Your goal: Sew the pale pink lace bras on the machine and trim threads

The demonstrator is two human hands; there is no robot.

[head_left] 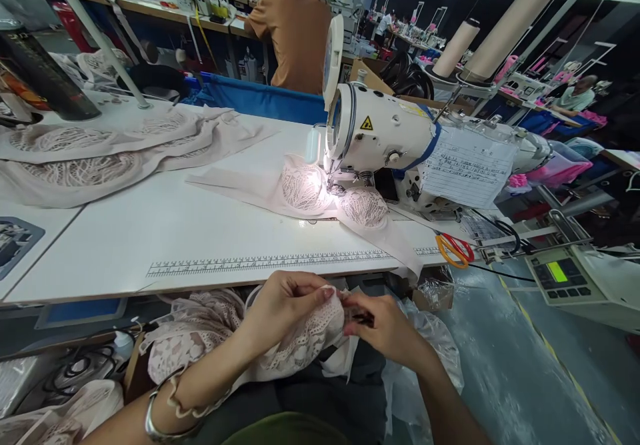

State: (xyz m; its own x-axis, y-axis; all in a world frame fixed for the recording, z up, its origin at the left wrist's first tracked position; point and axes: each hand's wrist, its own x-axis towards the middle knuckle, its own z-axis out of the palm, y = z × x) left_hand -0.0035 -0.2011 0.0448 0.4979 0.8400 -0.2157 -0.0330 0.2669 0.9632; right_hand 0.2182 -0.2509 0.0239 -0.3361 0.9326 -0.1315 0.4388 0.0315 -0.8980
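Observation:
Over my lap, a pale pink lace bra (313,335) is bunched up, with a scalloped lace edge showing. My left hand (283,315) pinches its upper edge between thumb and fingers. Close beside it on the right, my right hand (390,332) is closed at the edge of the same bra, fingertips curled inward. Something small and dark shows within the right fingers; I cannot make out what it is. Another lace bra (363,208) lies across the table under the needle area of a white sewing machine (385,128), its lamp lighting one cup.
More lace bras (100,158) are piled at the table's left. Orange and red scissors (454,250) lie at the right edge, near a control box (570,278). A printed ruler (280,260) runs along the front. Below are heaped lace pieces (195,332). A person (297,35) sits beyond.

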